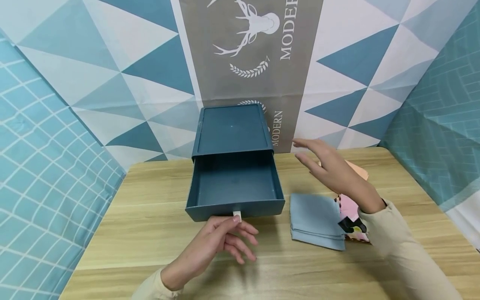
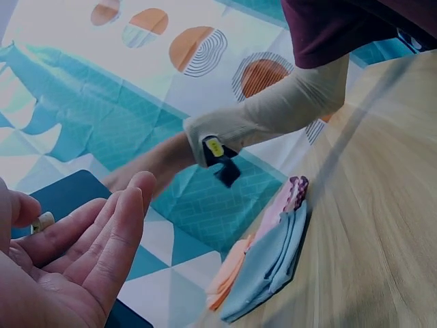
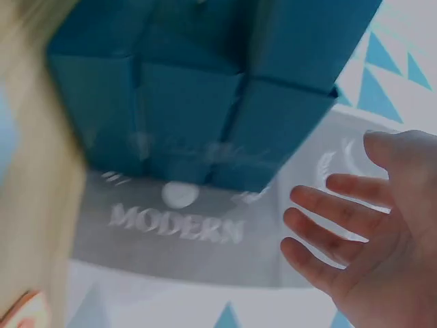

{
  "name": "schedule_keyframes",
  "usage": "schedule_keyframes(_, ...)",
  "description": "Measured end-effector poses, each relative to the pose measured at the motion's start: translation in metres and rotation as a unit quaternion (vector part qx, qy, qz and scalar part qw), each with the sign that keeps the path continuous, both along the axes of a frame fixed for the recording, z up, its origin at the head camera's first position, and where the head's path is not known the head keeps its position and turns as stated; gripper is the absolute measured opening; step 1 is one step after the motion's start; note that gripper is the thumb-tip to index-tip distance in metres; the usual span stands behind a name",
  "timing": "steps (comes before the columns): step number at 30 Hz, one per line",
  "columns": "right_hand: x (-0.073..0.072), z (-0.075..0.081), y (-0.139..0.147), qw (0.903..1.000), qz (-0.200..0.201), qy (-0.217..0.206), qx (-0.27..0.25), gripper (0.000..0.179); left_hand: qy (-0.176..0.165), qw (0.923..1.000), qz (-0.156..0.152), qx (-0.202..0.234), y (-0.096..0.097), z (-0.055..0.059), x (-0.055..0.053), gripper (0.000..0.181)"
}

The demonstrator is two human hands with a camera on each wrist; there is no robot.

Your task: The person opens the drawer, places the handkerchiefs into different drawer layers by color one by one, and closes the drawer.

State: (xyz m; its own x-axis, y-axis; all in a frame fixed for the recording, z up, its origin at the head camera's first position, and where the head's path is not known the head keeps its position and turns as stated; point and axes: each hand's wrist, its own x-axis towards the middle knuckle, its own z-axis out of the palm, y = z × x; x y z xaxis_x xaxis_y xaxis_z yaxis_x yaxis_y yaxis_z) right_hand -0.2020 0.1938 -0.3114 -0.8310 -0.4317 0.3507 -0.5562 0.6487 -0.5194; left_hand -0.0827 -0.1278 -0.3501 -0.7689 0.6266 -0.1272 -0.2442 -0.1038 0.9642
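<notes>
At the head view's lower centre, the left hand (image 1: 212,240) is pinching the white tab (image 1: 237,214) of the drawer (image 1: 262,209). Right of centre, the right hand (image 1: 327,166) is hovering, fingers spread.

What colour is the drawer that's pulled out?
The drawer is dark blue; the head view shows it best.

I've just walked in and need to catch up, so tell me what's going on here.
A person's left hand pinches the white tab on a dark blue drawer, which stands partly out of its box. Their right hand is raised beside the box, fingers extended, holding nothing. On the table, to the drawer's right, lies a folded blue cloth, with pink cloth and orange cloth partly hidden by the right arm.
</notes>
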Motion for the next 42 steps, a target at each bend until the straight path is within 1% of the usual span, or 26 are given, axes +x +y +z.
schedule_keyframes(3, 0.000, -0.015, 0.012, 0.9995, -0.003, -0.021, 0.024, 0.050, -0.003, 1.0000, 0.003, -0.008, 0.001, 0.001, -0.001, 0.054)
schedule_keyframes(7, 0.000, -0.037, 0.026, 0.9969, 0.004, -0.049, 0.061, 0.049, -0.006, 0.9999, 0.004, -0.015, 0.001, 0.002, -0.001, 0.053)
schedule_keyframes(13, 0.002, -0.064, 0.041, 0.9903, 0.023, -0.067, 0.120, 0.041, -0.001, 1.0000, 0.003, -0.009, 0.001, 0.003, 0.000, 0.053)
schedule_keyframes(17, 0.007, -0.080, 0.048, 0.9863, 0.023, -0.077, 0.144, 0.040, -0.001, 1.0000, 0.004, -0.007, 0.000, 0.004, 0.001, 0.053)
schedule_keyframes(21, 0.011, -0.092, 0.054, 0.9830, 0.030, -0.079, 0.163, 0.038, -0.010, 0.9999, 0.005, -0.010, 0.000, 0.003, 0.001, 0.054)
schedule_keyframes(25, 0.013, -0.100, 0.056, 0.9819, 0.028, -0.075, 0.172, 0.038, -0.017, 0.9997, 0.005, -0.016, 0.001, 0.002, 0.001, 0.056)
schedule_keyframes(32, 0.014, -0.108, 0.056, 0.9816, 0.003, -0.065, 0.179, 0.037, -0.016, 0.9997, 0.006, -0.015, 0.001, 0.001, 0.002, 0.057)
schedule_keyframes(36, 0.012, -0.108, 0.056, 0.9812, -0.005, -0.081, 0.175, 0.048, -0.018, 0.9998, 0.006, -0.012, 0.002, 0.001, 0.002, 0.060)
schedule_keyframes(39, 0.011, -0.106, 0.056, 0.9803, -0.009, -0.102, 0.169, 0.058, -0.018, 0.9997, 0.006, -0.012, 0.002, 0.001, 0.002, 0.061)
schedule_keyframes(40, 0.010, -0.105, 0.056, 0.9803, -0.011, -0.109, 0.165, 0.059, -0.018, 0.9997, 0.006, -0.013, 0.002, 0.001, 0.002, 0.061)
schedule_keyframes(42, 0.010, -0.104, 0.056, 0.9803, -0.008, -0.116, 0.160, 0.052, -0.020, 0.9997, 0.007, -0.014, 0.003, 0.002, 0.003, 0.061)
